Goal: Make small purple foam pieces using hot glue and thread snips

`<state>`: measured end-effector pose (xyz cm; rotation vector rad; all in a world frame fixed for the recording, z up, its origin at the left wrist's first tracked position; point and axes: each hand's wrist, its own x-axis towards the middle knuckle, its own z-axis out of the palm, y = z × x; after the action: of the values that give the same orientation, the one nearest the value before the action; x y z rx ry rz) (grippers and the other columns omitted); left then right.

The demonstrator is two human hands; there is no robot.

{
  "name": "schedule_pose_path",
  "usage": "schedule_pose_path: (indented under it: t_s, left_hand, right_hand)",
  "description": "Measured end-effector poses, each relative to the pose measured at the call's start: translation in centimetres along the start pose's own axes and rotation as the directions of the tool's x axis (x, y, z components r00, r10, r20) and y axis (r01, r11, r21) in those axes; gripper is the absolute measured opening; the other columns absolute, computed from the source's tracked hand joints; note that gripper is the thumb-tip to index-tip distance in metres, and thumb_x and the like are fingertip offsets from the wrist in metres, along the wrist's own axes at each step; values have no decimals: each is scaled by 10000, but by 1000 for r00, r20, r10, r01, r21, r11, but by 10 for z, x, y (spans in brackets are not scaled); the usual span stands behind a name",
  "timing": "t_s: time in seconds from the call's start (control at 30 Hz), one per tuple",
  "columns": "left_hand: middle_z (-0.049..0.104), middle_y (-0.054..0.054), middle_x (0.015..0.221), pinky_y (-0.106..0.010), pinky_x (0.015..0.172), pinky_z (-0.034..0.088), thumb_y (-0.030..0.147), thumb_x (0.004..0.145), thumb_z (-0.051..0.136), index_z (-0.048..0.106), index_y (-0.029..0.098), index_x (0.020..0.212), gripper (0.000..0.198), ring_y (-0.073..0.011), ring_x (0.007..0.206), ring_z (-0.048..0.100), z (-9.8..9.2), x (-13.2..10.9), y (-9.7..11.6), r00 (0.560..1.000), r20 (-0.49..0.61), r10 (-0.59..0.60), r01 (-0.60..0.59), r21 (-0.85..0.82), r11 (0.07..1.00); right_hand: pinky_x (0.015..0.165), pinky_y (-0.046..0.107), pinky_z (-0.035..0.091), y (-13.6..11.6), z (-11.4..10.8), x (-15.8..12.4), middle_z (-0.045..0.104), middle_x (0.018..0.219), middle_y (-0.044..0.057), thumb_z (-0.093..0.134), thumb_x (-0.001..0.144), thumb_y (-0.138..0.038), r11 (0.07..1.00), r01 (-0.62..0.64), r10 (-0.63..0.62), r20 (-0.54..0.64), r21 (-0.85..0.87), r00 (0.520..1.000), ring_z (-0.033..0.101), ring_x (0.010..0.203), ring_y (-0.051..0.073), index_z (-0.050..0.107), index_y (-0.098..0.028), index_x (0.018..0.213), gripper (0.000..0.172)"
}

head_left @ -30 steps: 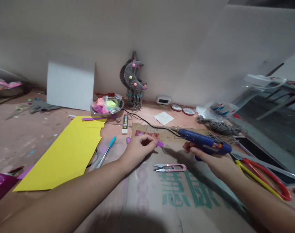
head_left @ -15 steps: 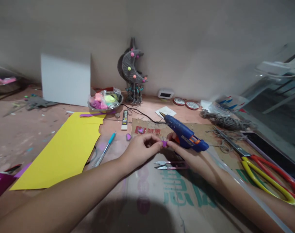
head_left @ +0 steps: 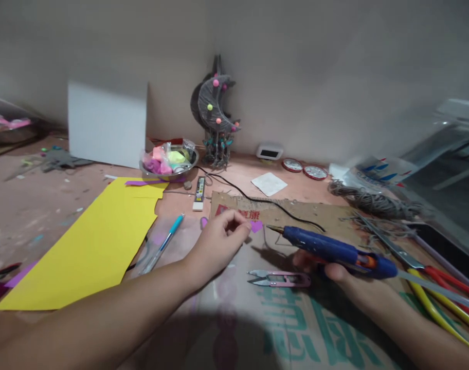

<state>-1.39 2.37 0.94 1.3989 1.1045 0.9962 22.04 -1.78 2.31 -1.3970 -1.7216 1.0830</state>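
Observation:
Between the thumb and forefinger of my left hand (head_left: 218,244) is a small purple paper piece (head_left: 256,226), its edge sticking out to the right. My right hand (head_left: 340,275) is wrapped around the handle of a blue hot glue gun (head_left: 327,246). The gun's metal tip points left, a short way from the paper piece. A clear glue stick trails from the back of the gun. Below both hands, pink-handled thread snips (head_left: 278,278) lie on the cardboard (head_left: 307,210). Another small purple piece (head_left: 204,222) shows partly behind my left hand.
Yellow paper (head_left: 84,252) and a blue pen (head_left: 165,241) lie to the left. Red-and-yellow scissors (head_left: 415,272), a phone (head_left: 443,252) and grey yarn (head_left: 377,200) are at right. Behind stand a metal bowl of clay (head_left: 168,174) and a grey moon ornament (head_left: 213,105).
My right hand has left the purple paper piece and moved right with the glue gun, whose tip has come down near the piece. My left hand still pinches the paper.

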Motion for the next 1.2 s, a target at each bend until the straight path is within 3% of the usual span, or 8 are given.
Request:
schedule_pose_path:
  t_s: [0.17, 0.57, 0.87, 1.2]
  left_hand:
    - [533, 28, 629, -212, 568, 369, 255, 779, 520, 506, 170, 693, 122, -101, 601, 503, 1, -1, 1, 999, -10, -31, 31, 22, 999]
    - [540, 19, 653, -217, 585, 378, 256, 771, 515, 512, 169, 692, 118, -107, 631, 499, 0, 0, -1, 1000, -7, 11, -10, 79, 997]
    - [543, 14, 650, -224, 581, 380, 258, 769, 513, 506, 176, 685, 117, -111, 628, 499, 0, 0, -5, 999, -17, 44, -43, 72, 996]
    - [567, 11, 671, -235, 595, 380, 251, 761, 518, 523, 178, 690, 101, -112, 643, 512, 0, 1, -6, 999, -20, 47, -46, 73, 996]
  right_hand:
    - [531, 311, 484, -8, 8, -2, 650, 674, 46, 614, 590, -696, 997, -20, 13, -91, -80, 996, 605, 595, 216, 642, -235, 692, 473]
    - [439, 286, 384, 3, 8, -1, 576, 586, 23, 541, 667, -701, 969, 33, -40, -24, -246, 999, 542, 532, 180, 558, -214, 643, 488]
    - [516, 314, 465, -8, 13, -3, 640, 690, 60, 567, 692, -648, 970, 19, -38, -72, -240, 997, 606, 624, 212, 628, -211, 704, 441]
    - [472, 289, 381, -8, 15, -2, 546, 569, 9, 530, 723, -647, 949, 29, -58, -85, -314, 995, 526, 508, 163, 544, -230, 623, 429]
